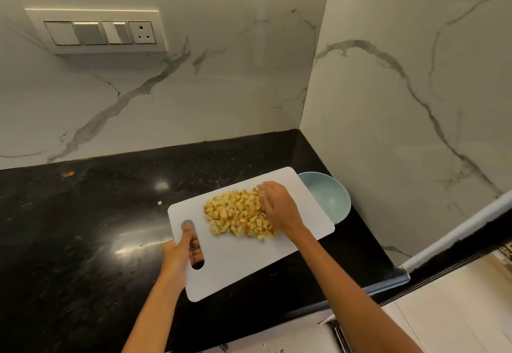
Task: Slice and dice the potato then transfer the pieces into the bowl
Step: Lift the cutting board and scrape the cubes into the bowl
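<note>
Dicing done; transfer not yet made.
Potato cubes (239, 212) are heaped on the board (249, 258); the bowl (329, 200) at 3 o'clock is seen bare; left hand (180, 253) fingers grip the board's handle slot, right hand (277, 208) fingers rest loosely spread on the heap.

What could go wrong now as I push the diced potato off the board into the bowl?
The cutting board covers part of the bowl, leaving a narrow opening, so potato cubes may spill onto the counter. The left hand alone holds the board by its handle slot, so it could tip. One stray piece already lies on the counter.
</note>
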### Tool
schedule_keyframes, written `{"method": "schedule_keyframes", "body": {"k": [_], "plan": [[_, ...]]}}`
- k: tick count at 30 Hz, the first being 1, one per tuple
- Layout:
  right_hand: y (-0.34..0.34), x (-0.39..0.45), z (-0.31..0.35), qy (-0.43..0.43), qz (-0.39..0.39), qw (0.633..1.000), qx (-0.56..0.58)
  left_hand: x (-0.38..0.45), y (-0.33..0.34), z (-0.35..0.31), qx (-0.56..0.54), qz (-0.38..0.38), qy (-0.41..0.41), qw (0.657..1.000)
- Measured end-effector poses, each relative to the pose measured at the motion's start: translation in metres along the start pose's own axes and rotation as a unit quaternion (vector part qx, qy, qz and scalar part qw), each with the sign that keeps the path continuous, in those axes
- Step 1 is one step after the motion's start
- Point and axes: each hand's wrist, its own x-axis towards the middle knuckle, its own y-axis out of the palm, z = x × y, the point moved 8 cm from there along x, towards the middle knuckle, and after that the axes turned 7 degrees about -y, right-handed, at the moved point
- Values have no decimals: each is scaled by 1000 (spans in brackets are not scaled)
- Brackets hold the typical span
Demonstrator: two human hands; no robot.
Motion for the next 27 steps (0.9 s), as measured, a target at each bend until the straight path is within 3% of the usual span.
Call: {"method": "schedule_keyframes", "body": {"k": [8,12,17,20,27], "plan": [[-29,-3,-61,-23,-12,997,-79,20,39,2,43,-6,-24,999],[-54,4,-105,56,-35,995,-81,25,42,-3,70,-10,-26,997],[-73,1,-137,183,-95,978,8,26,45,-8,87,-12,-27,996],[-65,13,-109,143,-98,984,49,25,49,-9,95,-13,-23,995],[-5,37,-30,29,-2,994,110,23,46,-8,83,-14,-26,996]]}}
